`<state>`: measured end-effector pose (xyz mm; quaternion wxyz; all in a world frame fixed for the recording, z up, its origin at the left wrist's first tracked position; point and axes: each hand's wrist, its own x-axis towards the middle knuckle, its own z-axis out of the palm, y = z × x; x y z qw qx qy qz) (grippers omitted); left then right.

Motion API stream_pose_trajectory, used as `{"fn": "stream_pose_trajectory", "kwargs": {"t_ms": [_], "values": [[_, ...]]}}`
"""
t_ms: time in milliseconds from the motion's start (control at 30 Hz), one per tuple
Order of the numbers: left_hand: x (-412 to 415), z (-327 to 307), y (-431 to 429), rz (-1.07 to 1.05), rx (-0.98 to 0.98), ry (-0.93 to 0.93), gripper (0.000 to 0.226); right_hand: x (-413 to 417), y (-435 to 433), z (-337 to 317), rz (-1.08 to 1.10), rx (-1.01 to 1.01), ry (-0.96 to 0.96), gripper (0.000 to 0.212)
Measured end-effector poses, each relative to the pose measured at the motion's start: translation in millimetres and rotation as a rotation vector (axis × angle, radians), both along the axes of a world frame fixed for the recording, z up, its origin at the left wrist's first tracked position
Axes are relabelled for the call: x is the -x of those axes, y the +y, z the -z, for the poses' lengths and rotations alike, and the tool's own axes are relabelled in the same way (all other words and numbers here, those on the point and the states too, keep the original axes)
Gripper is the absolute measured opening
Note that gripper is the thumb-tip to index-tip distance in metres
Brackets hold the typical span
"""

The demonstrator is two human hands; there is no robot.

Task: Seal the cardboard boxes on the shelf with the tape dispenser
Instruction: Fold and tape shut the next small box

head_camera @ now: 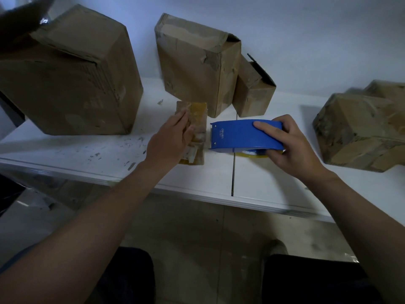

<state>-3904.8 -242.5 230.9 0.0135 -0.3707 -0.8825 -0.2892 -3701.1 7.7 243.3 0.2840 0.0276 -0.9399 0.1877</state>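
A small flat cardboard box (197,119) wrapped in yellowish tape lies on the white shelf (87,154). My left hand (171,139) lies flat on top of it, pressing down. My right hand (287,145) grips a blue tape dispenser (238,137) just right of the box, its front edge close to the box's right side. A roll of yellowish tape (254,154) shows under the dispenser.
A large cardboard box (72,77) stands at the left, a medium one (192,66) behind the small box, and a smaller open one (254,95) beside it. More boxes (359,128) sit at the right. A seam (233,172) splits the shelf. Floor and my legs lie below.
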Motion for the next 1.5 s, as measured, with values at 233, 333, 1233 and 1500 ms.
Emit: {"fn": "stream_pose_trajectory", "kwargs": {"t_ms": [233, 333, 1233, 1500], "values": [[1.2, -0.2, -1.8, 0.003, 0.019, 0.027, 0.059, -13.1, 7.0, -3.5, 0.03, -0.023, -0.03, 0.08], [4.7, 0.4, -3.4, 0.019, 0.034, 0.018, 0.06, -19.7, 10.3, -8.4, 0.063, -0.013, -0.03, 0.078], [2.4, -0.9, -1.8, -0.015, 0.033, -0.002, 0.06, 19.1, -64.0, -64.7, 0.566, -0.315, -0.577, 0.057], [-1.8, -3.4, 1.0, -0.026, 0.019, 0.014, 0.055, 15.0, -20.1, -56.4, 0.638, 0.904, -0.554, 0.044]]}}
